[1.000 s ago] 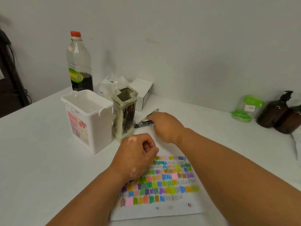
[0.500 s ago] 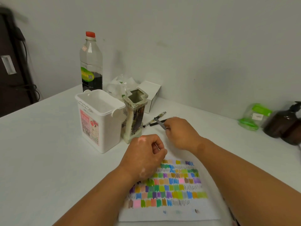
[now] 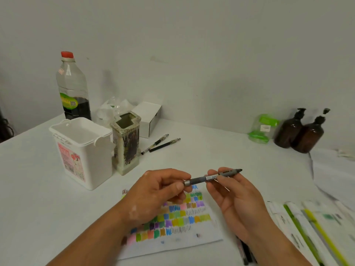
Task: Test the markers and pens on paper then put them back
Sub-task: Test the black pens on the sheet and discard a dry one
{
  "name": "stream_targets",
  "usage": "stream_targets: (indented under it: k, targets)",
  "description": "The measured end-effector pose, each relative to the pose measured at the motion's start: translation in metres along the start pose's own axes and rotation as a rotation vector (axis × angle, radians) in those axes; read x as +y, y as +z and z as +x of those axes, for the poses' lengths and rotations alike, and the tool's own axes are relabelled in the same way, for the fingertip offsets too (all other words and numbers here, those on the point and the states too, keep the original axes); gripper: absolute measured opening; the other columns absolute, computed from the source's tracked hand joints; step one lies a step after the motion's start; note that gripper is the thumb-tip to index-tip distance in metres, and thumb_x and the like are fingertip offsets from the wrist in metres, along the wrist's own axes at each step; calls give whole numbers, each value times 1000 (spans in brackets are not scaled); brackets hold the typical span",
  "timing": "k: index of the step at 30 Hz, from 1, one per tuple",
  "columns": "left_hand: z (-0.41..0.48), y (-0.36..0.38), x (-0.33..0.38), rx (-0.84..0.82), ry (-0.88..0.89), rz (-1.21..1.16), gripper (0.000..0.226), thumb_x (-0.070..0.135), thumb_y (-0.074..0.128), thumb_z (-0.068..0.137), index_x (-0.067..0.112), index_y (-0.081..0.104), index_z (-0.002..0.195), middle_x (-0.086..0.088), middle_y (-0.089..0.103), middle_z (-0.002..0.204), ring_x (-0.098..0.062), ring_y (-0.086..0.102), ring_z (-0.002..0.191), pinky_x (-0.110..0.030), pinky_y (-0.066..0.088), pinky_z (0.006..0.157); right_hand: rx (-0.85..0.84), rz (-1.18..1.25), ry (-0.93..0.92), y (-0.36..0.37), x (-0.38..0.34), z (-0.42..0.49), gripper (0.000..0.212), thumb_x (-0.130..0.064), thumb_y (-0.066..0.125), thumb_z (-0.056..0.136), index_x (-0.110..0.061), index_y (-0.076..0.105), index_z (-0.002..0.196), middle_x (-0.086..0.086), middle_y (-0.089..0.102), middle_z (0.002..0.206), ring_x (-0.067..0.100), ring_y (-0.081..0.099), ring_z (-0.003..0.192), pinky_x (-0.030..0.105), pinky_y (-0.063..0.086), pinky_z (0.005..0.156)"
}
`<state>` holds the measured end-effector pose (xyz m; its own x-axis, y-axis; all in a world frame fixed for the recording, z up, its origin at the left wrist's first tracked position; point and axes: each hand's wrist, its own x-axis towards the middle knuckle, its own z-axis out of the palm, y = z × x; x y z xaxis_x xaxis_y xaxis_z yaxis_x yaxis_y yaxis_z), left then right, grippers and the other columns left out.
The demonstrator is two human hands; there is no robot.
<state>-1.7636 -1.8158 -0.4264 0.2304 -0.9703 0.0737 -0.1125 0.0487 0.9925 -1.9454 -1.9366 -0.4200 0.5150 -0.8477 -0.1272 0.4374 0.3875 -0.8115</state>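
A grey pen (image 3: 209, 177) is held level above the paper (image 3: 176, 240), which is covered in coloured test swatches. My right hand (image 3: 234, 196) pinches the pen's middle and clip end. My left hand (image 3: 159, 191) grips its silver tip end with thumb and fingers. Two more pens (image 3: 160, 143) lie on the table behind, beside the ceramic pen holder (image 3: 126, 144). The white plastic bin (image 3: 84, 150) stands left of the holder. Several markers (image 3: 315, 233), green and yellow among them, lie at the right. A dark pen (image 3: 245, 252) lies under my right forearm.
An oil bottle (image 3: 73, 89) with a red cap, a crumpled plastic bag (image 3: 111, 110) and a white box (image 3: 149, 118) stand at the back left by the wall. A green-lidded clear container (image 3: 263, 127) and two brown pump bottles (image 3: 299, 129) stand at the back right.
My right hand picked a grey pen from beside the holder and brought it back over the paper. My left hand rose from the paper and took hold of the pen's tip end.
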Motion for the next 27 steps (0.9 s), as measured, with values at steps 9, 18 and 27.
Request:
stream_targets:
  k: [9,18,27]
  targets:
    - [4,-10,-11,1,-35,-216,57,48,91,61,18,76,107,-23,73,97,-30,72,85,-30,59,77,-79,21,-14,4,7,-17,17,-1,67,84,-4,69,101,22,74,109,31,74,102,31,61,75]
    - [3,1,-12,-49,-17,-540,51,21,102,45,4,75,85,-29,70,80,-32,71,63,-34,61,58,-182,125,68,8,7,-22,28,-8,71,79,-3,69,107,22,75,107,27,76,93,29,61,72]
    - [1,3,-7,40,21,-366,55,32,96,58,10,76,104,-26,72,93,-30,71,77,-33,60,69,-36,-174,41,4,9,-18,13,-16,71,92,-5,76,98,16,78,94,25,77,84,28,62,67]
